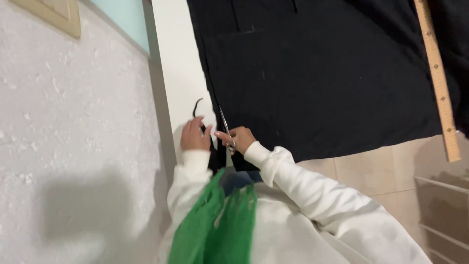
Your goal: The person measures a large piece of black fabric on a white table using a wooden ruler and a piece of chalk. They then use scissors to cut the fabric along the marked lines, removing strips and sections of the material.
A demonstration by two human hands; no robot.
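- Rough white plaster wall [73,137] fills the left side of the view, with a pale blue panel above it and beige floor tiles [371,171] at lower right.
- White tabletop [178,73] runs up the middle of the view, its left edge along the wall; only a narrow strip of it shows bare.
- Black fabric [322,73] covers most of the tabletop and hangs over its near edge; its left edge runs from the top of the view down to the hands.
- White sweatshirt sleeves reach forward from the bottom of the view, with a green fringed scarf [215,225] hanging between them.
- Wooden ruler [439,83] lies on the fabric at the far right, its long axis running almost straight toward and away from the person.
- Right hand [239,139] is closed round the handles of the scissors, fingers curled through the loops, the wrist bent inward.
- Left hand [195,136] lies beside it at the fabric's left edge, fingers loosely together; it seems to be holding a narrow black strip, though the grip itself cannot be told.
- Scissors [225,128] sit at the fabric's left edge near the table's near edge, blades pointing away from the person along that edge.
- Thin black scrap [196,105] curls on the bare tabletop just beyond the left hand.
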